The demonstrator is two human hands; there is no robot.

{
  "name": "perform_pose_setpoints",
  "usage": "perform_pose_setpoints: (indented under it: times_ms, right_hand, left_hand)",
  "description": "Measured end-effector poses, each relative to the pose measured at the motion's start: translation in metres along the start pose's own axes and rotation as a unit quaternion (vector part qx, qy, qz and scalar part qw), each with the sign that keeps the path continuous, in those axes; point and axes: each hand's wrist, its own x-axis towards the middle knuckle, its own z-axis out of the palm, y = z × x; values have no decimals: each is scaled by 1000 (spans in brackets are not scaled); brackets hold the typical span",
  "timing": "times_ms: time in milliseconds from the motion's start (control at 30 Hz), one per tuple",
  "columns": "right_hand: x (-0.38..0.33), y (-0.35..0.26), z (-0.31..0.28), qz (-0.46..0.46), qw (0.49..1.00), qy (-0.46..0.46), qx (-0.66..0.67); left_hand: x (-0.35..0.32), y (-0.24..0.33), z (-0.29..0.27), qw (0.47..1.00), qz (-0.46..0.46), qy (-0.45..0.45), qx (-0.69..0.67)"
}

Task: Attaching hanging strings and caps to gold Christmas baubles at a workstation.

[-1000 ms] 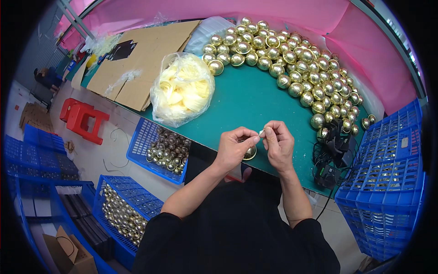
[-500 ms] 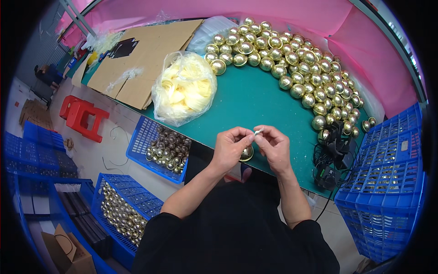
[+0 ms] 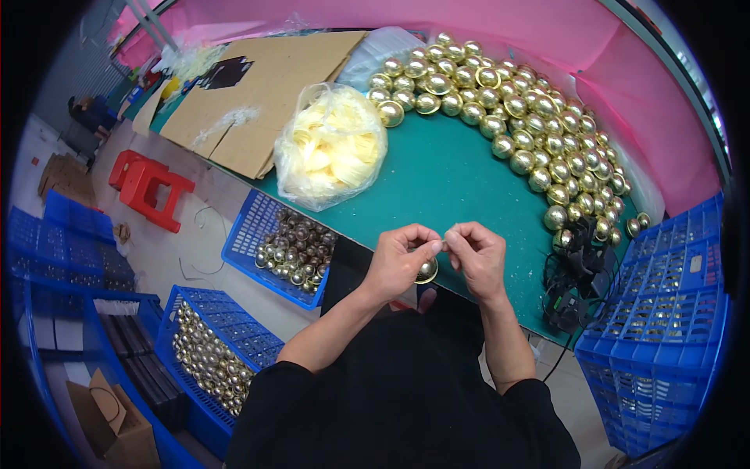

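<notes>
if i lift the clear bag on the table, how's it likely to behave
The clear bag will probably sag and change shape, since its thin film looks wrinkled. It may be light for its bulk, as the pale yellow strips inside look thin and loosely curled. Its slumped shape suggests it won't roll readily.

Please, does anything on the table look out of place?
Yes: black devices with tangled black cables sit beside the shiny gold balls at the right end of the green table. This jumble looks odd, being unlike the balls.
</notes>
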Motion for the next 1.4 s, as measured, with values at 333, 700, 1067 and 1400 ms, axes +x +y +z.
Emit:
perform_pose_setpoints:
  times_ms: [333, 700, 1067, 1400]
  right_hand:
    - [4, 0, 21, -23, 998, -31, -39]
    - [97, 14, 66, -71, 963, -124, -228]
    - [186, 54, 118, -211, 888, -59, -404]
    - [200, 48, 146, -68, 834, -86, -541]
  left_hand:
    - [-23, 11, -26, 995, 34, 31, 92]
    - [-50, 14, -135, 931, 155, 310, 117]
    - [-64, -51, -235, 871, 75, 435, 217]
    - [-54, -48, -177, 915, 83, 355, 173]
